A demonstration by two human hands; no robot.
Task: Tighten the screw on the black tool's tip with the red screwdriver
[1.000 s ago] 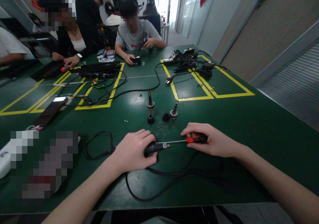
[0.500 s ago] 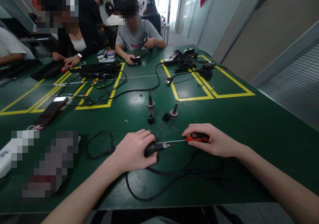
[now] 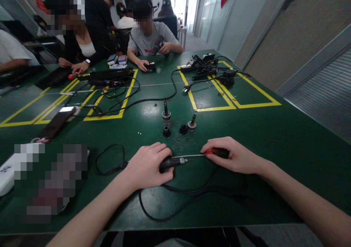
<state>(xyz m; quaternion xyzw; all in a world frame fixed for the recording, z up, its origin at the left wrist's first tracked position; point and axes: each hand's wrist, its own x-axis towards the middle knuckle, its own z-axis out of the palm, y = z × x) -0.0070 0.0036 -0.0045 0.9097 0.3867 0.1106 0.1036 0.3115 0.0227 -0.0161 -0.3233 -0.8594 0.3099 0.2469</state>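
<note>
My left hand (image 3: 149, 165) is wrapped round a black corded hand tool (image 3: 170, 163) that lies low over the table. Its thin metal tip points right. In my right hand (image 3: 233, 155) is a screwdriver (image 3: 218, 153) with a red and black handle, held between thumb and fingers. Its long shaft runs left, behind the black tool, and its end is hidden at my left hand. Beyond my hands stand a metal-collared part (image 3: 166, 116), a similar tilted part (image 3: 192, 124) and two black caps (image 3: 166, 131), (image 3: 183, 129) with several tiny screws nearby.
Black cable (image 3: 170, 219) loops across the green table (image 3: 274, 137) in front of me. A phone (image 3: 57, 124) and a white object (image 3: 19, 166) lie left. Cable bundles (image 3: 203, 66) sit inside yellow tape. Across the table a person (image 3: 153, 34) holds a power drill (image 3: 158, 45).
Both my hands stay almost where they were, with the fingers of my right hand shifted slightly on the screwdriver handle. The person opposite has raised the drill off the small black object.
</note>
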